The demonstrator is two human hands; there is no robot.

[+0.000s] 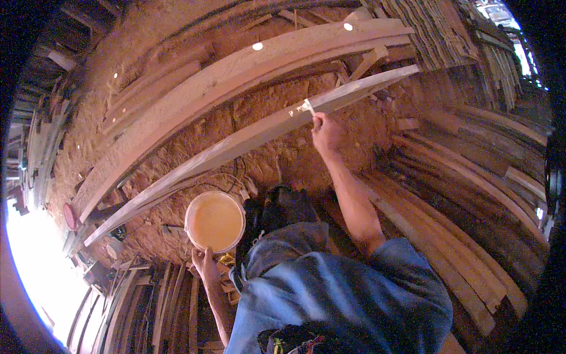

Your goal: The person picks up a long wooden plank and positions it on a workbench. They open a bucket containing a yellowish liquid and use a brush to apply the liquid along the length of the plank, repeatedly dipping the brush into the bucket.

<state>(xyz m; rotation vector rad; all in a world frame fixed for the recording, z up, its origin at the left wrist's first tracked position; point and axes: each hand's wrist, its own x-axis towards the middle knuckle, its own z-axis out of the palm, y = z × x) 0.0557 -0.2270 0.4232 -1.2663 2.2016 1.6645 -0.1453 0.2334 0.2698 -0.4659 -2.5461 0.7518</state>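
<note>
My left hand (205, 264) grips the near rim of a round white bucket (243, 224). Inside it is a smooth yellow-orange substance (214, 220). Off to the right, my right hand (328, 134) is closed round a small pale flat tool (308, 107), too small to tell its exact kind. Its tip is at a long wooden plank (236, 139), which slants from lower left to upper right. A pale yellowish patch (298, 110) shows on the plank beside the tip.
Beyond the plank lies a thick wooden beam (200, 88) on reddish earth (218, 106). Stacked boards (448, 248) fill the right side, and more planks (171, 307) stand at lower left. A looped cord (227, 177) lies behind the bucket. Bright light enters from the left.
</note>
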